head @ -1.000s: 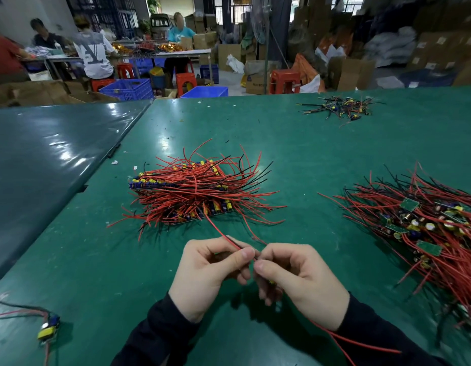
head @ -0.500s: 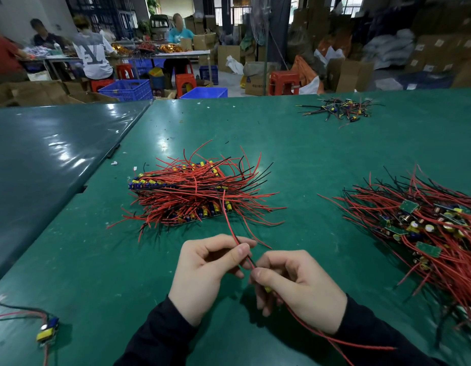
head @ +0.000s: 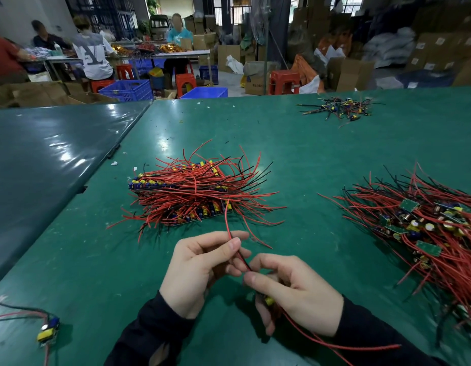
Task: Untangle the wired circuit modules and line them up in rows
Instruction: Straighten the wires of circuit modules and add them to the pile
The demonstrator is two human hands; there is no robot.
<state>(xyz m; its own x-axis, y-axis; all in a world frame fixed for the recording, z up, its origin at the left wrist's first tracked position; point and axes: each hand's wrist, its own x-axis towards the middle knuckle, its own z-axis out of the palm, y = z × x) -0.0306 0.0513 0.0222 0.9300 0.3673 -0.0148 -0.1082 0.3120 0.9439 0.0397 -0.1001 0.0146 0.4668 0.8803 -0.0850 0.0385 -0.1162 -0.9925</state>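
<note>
A: Any containers in view?

B: Blue crates (head: 127, 90) beyond the desk's (head: 321, 159) far edge; what they hold can't be told. The cardboard boxes (head: 258, 84) carry print too small to read.

A: And the hands?

B: Left hand (head: 196, 270) pinches a red wire (head: 227, 220) between thumb and forefinger. Right hand (head: 295, 293) curls around a wired module (head: 268, 301), mostly hidden, with red leads trailing out toward the near edge.

A: The rest of the modules?

B: Lined-up stack (head: 187, 191) at centre, tangled heap (head: 427, 228) running off the right edge, small cluster (head: 337, 109) far right, one stray module (head: 46, 331) near left. Bare green desk lies between them.
</note>
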